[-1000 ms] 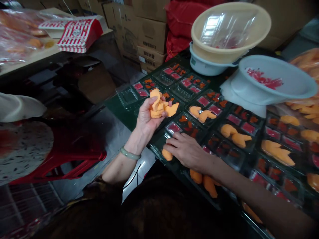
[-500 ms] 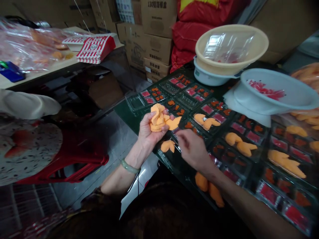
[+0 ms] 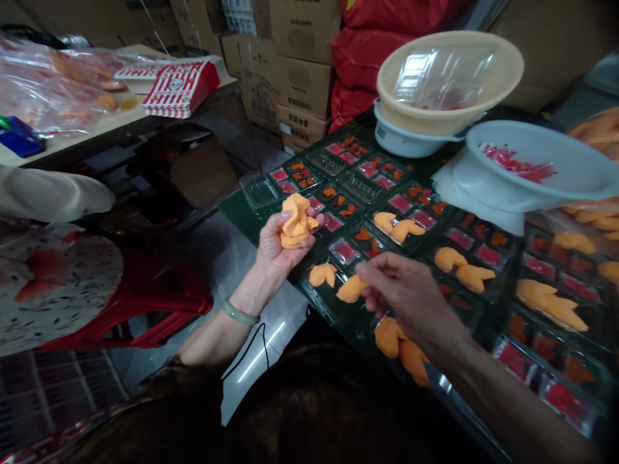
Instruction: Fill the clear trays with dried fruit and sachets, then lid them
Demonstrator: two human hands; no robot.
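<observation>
My left hand (image 3: 285, 240) is closed around a bunch of soft-looking orange notched pieces (image 3: 296, 222), held over the table's near left edge. Between thumb and fingers my right hand (image 3: 399, 283) pinches one orange notched piece (image 3: 352, 288). That piece is low over the nearest clear plastic tray (image 3: 314, 298); whether it touches the tray I cannot tell. Just left of it, another orange notched piece (image 3: 322, 275) lies in the same tray. Red packets (image 3: 343, 251) and small dark orange bits sit in compartments beyond. Two larger orange pieces (image 3: 401, 348) lie below my right wrist.
Rows of filled trays (image 3: 409, 227) cover the dark green table (image 3: 246, 216). A cream basin (image 3: 387, 84) rests on a blue one at the back, near a pale blue basin (image 3: 570, 193) with red pieces. A red stool (image 3: 159, 309) stands left; cartons (image 3: 304, 84) are stacked behind.
My right hand has gone from beside the bunch to the nearest tray and now shows an orange piece in its pinch. The piece jutting from the bunch is gone from there. My left hand shifted slightly left.
</observation>
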